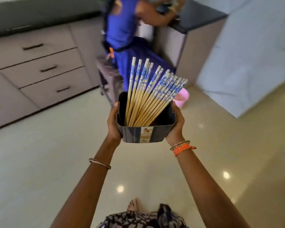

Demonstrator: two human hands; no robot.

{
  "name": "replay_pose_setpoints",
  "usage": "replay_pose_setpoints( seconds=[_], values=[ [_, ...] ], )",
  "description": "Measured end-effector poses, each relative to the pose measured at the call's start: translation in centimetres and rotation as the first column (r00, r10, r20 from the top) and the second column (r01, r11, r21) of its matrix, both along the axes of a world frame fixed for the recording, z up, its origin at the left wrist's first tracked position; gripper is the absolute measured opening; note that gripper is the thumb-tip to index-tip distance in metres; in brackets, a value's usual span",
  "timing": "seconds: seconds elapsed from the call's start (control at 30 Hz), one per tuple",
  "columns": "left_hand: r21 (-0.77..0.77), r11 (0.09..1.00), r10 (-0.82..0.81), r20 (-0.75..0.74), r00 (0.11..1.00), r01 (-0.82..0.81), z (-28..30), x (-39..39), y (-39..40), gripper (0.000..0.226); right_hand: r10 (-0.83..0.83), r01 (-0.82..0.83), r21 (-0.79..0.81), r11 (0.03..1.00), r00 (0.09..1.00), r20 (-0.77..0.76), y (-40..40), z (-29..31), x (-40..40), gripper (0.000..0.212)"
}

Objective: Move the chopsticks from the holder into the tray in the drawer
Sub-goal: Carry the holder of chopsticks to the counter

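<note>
A dark grey square holder (135, 134) is held out in front of me above the floor, with a small label on its near wall. Several bamboo chopsticks (148, 94) with blue and white patterned tops stand in it, fanned and leaning to the right. My left hand (113, 124) grips the holder's left wall. My right hand (176, 127) grips its right wall. No open drawer and no tray are in view.
A grey cabinet with three shut drawers (39, 68) runs along the left. A person in blue (123, 30) bends at a dark counter (197, 20) ahead, next to a small trolley (109, 79). A pink bin (181, 97) stands on the glossy floor (56, 162).
</note>
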State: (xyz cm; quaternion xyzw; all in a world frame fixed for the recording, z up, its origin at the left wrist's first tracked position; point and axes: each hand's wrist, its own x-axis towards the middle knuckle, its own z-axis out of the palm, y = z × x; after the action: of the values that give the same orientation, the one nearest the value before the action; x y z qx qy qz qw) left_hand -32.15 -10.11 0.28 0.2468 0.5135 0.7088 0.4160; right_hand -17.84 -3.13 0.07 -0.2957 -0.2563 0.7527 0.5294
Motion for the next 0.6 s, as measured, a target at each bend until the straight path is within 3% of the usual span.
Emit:
replay_pose_setpoints(
  seconds=[0.13, 0.27, 0.4, 0.5, 0.6],
  values=[
    [0.005, 0.979, 0.206, -0.081, 0.975, -0.206, -0.2, -9.7, -0.7, 0.038, 0.172, -0.173, 0.026, 0.985, 0.985, 0.014, 2.3, 0.5, -11.3, 0.047],
    [0.011, 0.934, 0.355, -0.094, 0.930, -0.356, -0.1, -17.8, 0.1, 0.036, 0.302, -0.301, 0.071, 0.951, 0.953, 0.003, 5.1, 0.2, -21.2, 0.048],
    [0.059, 0.922, 0.387, -0.120, 0.914, -0.383, 0.7, -25.6, 3.2, 0.047, 0.391, -0.394, 0.026, 0.919, 0.918, 0.070, 9.4, 0.9, -30.6, 0.033],
    [0.055, 0.906, 0.423, -0.118, 0.898, -0.420, 1.5, -31.2, 6.0, 0.044, 0.454, -0.479, 0.122, 0.869, 0.871, 0.187, 13.2, 1.1, -36.6, 0.051],
    [0.083, 0.883, 0.468, -0.088, 0.879, -0.462, 1.9, -36.8, 9.1, 0.047, 0.506, -0.550, 0.128, 0.825, 0.821, 0.262, 16.9, 1.3, -42.6, 0.044]
  ],
)
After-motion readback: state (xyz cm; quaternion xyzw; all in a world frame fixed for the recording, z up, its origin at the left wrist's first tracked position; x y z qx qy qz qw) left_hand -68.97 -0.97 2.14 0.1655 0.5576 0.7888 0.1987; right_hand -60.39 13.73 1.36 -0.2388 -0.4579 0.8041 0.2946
